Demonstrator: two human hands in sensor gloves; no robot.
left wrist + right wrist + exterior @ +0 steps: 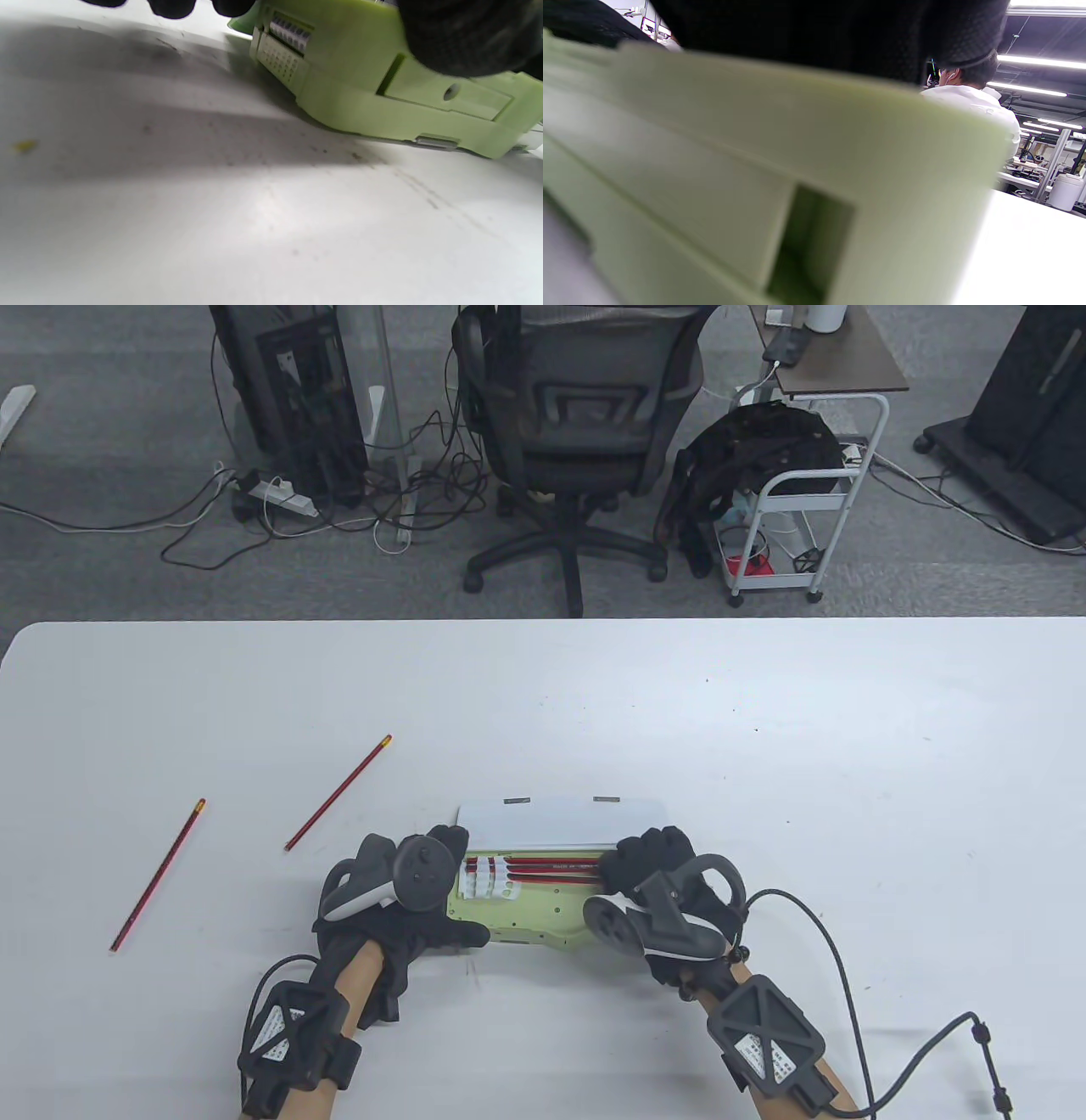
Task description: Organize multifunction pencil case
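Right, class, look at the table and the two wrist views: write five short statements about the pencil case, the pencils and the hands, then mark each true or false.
1. The pencil case lies open, its white lid folded back. True.
2. Two red pencils lie loose on the table, left of the case. True.
3. The case is empty. False: red pencils sit inside.
4. The case is blue. False: light green.
5. Only the right hand touches the case. False: the left hand holds it too.

Grey carpet floor (102, 577), office chair (577, 432), white cart (806, 526)
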